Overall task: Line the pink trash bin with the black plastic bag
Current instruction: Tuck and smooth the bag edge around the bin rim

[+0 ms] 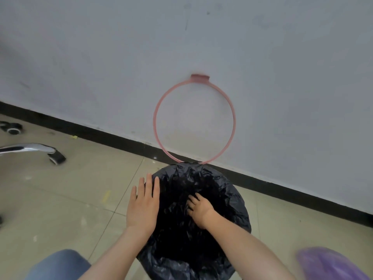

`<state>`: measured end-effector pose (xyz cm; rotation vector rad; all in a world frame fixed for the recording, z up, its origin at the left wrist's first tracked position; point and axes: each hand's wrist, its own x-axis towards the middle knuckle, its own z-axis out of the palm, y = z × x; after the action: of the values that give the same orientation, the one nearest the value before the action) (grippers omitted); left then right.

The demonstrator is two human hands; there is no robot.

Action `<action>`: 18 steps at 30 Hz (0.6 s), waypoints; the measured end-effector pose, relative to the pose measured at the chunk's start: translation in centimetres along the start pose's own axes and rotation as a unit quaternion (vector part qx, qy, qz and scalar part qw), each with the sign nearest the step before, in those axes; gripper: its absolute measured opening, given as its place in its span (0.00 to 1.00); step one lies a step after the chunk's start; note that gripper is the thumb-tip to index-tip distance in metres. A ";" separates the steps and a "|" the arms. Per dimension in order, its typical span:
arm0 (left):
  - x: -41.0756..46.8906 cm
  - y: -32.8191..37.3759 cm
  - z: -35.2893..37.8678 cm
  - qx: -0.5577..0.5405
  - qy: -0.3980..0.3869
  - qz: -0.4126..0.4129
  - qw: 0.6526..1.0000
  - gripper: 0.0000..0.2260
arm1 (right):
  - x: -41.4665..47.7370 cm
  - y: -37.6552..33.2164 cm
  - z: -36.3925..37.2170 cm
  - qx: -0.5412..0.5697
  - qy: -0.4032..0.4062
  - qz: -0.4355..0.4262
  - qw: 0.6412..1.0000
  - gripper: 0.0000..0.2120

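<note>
Nearest the lens we see two bare forearms reaching forward over a blue-clad knee (58,263), with a blurred purple object (331,263) at the lower right whose nature we cannot tell. The left hand (143,205) lies flat and fully open, fingers together, against the outer left side of the black plastic bag (222,190), holding nothing. The right hand (199,211) is sunk inside the mouth with fingers spread and slightly curled against the film; whether it pinches any plastic we cannot tell. The bag is already draped over the whole opening of the pink trash bin (its pink body is entirely hidden beneath the plastic, so we infer its place from the round shape), and its edge hangs down the outside all round. We judge the lining largely done: what appears to remain is pressing the film down to the bottom and against the inner wall, and lowering the pink ring (194,120), which stands tipped up against the white wall (282,57) with its lower edge touching the far rim of the bag. Nothing blocks the hands. A black baseboard (101,136) runs along the tiled floor (70,188); a chrome chair leg (30,148) with its caster lies well apart to the left.
</note>
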<state>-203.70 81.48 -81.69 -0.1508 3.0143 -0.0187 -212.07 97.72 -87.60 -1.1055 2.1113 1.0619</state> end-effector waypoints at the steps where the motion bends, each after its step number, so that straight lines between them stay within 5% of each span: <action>1: 0.0 0.0 0.0 -0.003 -0.003 0.000 1.000 0.37 | -0.9 0.2 -0.5 0.017 0.017 -0.009 1.000 0.24; 6: 0.0 -0.2 -0.4 -0.061 -0.014 -0.004 0.998 0.34 | -6.2 3.5 -2.0 0.122 0.275 -0.031 0.953 0.13; 11: 0.0 -0.4 -0.9 -0.131 0.007 -0.006 0.991 0.31 | -10.1 9.8 -4.5 0.264 0.424 0.131 0.856 0.12; 14: 0.1 -0.5 -1.0 -0.161 0.011 -0.013 0.987 0.29 | -9.8 12.4 -5.3 0.480 0.420 0.268 0.722 0.16; 18: 0.1 -0.8 -0.7 -0.179 0.014 -0.022 0.983 0.29 | -8.1 14.0 -6.5 0.778 0.358 0.289 0.428 0.30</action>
<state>-203.77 80.71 -80.95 -0.2500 3.0103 0.5238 -220.20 100.83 -72.52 0.3539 2.6143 -1.5642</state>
